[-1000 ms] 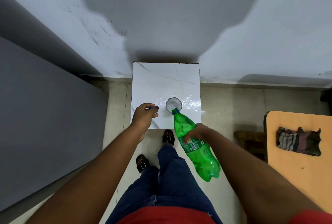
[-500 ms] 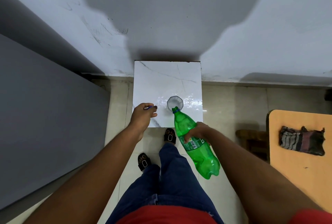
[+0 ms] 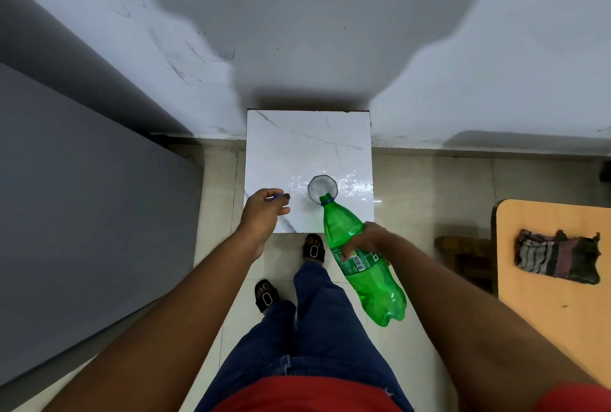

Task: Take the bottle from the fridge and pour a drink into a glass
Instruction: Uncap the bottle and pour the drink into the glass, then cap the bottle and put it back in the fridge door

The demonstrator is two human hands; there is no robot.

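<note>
Green bottle (image 3: 360,262), now tilted steeper, in right hand (image 3: 367,239)'s grip, mouth over glass (image 3: 322,187).

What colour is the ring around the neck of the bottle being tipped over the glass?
Blue, on the green bottle, seen in the head view.

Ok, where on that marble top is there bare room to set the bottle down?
The far half of the marble top, behind the glass, is bare. The near edge is crowded: left hand at its left, bottle tipped over the glass.

Tilted green bottle (image 3: 360,259) over glass (image 3: 322,187)
</note>
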